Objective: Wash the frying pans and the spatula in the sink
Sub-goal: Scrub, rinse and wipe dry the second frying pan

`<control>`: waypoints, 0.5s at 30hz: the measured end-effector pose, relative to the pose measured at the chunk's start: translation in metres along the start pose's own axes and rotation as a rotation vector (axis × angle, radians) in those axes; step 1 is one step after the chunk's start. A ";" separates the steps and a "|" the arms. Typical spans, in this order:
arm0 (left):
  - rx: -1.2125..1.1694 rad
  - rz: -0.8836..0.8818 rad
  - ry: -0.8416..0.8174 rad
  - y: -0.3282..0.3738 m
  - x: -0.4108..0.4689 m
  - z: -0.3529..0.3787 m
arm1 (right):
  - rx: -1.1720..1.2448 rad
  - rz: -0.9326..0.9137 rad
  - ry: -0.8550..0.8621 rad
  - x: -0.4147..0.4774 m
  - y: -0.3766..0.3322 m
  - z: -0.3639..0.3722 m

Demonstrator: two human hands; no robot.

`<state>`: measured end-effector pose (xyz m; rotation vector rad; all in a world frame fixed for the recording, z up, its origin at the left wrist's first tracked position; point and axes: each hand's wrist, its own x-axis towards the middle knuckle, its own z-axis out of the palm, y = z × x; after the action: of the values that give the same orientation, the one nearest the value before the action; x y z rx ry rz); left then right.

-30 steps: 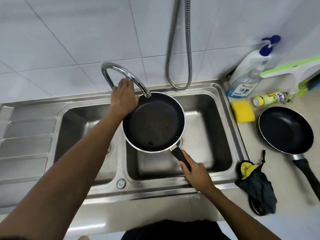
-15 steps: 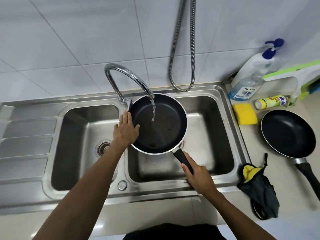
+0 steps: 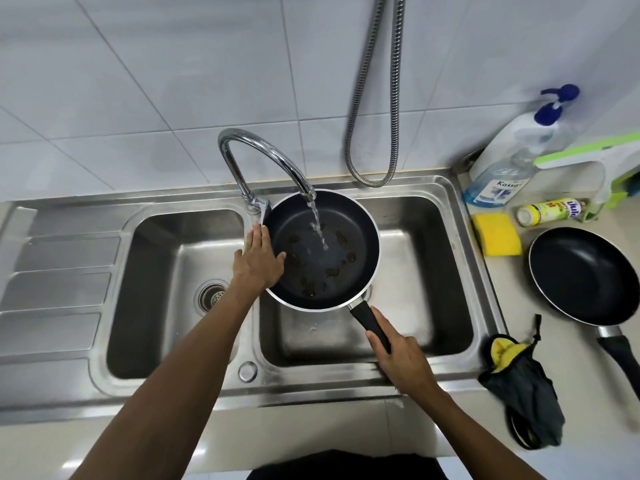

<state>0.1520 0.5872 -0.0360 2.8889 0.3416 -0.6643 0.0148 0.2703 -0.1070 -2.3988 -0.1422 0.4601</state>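
Observation:
A black frying pan [image 3: 346, 271] with a silver rim hangs over the right basin of the steel sink [image 3: 446, 188], under the running tap [image 3: 263, 150]. Water falls into it and brown bits float inside. My right hand [image 3: 401, 358] grips its black handle. My left hand [image 3: 258, 261] rests with straight fingers against the pan's left rim, thumb over the edge. A second black frying pan [image 3: 581, 275] lies on the counter at right. No spatula is in view.
A yellow sponge [image 3: 497, 233], a small yellow bottle [image 3: 550, 211] and a blue-capped soap dispenser [image 3: 509, 161] stand right of the sink. A dark cloth with yellow lining [image 3: 523, 386] lies near the counter's front. A metal hose [image 3: 374, 98] hangs on the tiled wall.
My left hand came off the tap and dropped to the pan's left rim. Water now runs into the pan, and brown bits have spread across its bottom.

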 end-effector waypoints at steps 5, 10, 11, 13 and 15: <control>-0.010 0.000 -0.001 0.001 -0.001 0.000 | -0.026 -0.006 0.022 -0.001 0.000 0.000; -0.013 -0.003 0.010 0.002 -0.002 0.000 | -0.038 0.005 0.005 -0.001 -0.003 -0.002; -0.010 -0.006 0.008 0.002 -0.003 -0.001 | -0.039 0.007 0.004 -0.001 -0.003 -0.002; -0.005 -0.003 0.005 0.003 -0.004 -0.001 | -0.042 0.010 0.006 -0.002 -0.003 -0.002; 0.019 -0.002 0.021 0.004 -0.006 -0.002 | -0.040 0.009 0.002 -0.001 -0.003 -0.003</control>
<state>0.1486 0.5828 -0.0316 2.9158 0.3425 -0.6411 0.0145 0.2708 -0.1030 -2.4396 -0.1405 0.4627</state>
